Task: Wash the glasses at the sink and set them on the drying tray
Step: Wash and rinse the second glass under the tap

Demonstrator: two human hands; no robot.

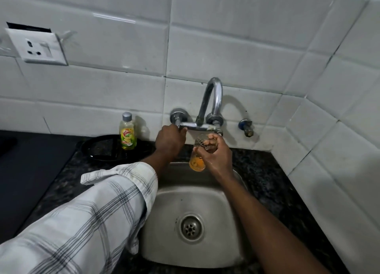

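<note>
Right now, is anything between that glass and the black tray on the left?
Yes. The left hand, gripping the tap, and the soap bottle sit between the glass in the right hand and the black tray.

- Wall tiles [226, 47]: white, plain, thin grey joints.
- Socket [37, 47]: white plate, dark pin holes.
- Tap [213, 95]: shiny silver chrome.
- Valve [245, 126]: blue collar, brass-coloured body.
- Bottle [128, 133]: clear with yellow liquid, grey cap, yellow and green label with red lettering.
- Tray [100, 148]: black, fine grid pattern inside.
- Surface [263, 171]: black stone, grey speckles.
- Sink [205, 201]: dull silver-grey steel.
- Glass [197, 160]: clear, orange print near its base.
- Sleeve [92, 212]: white, checked in grey and black lines.
</note>
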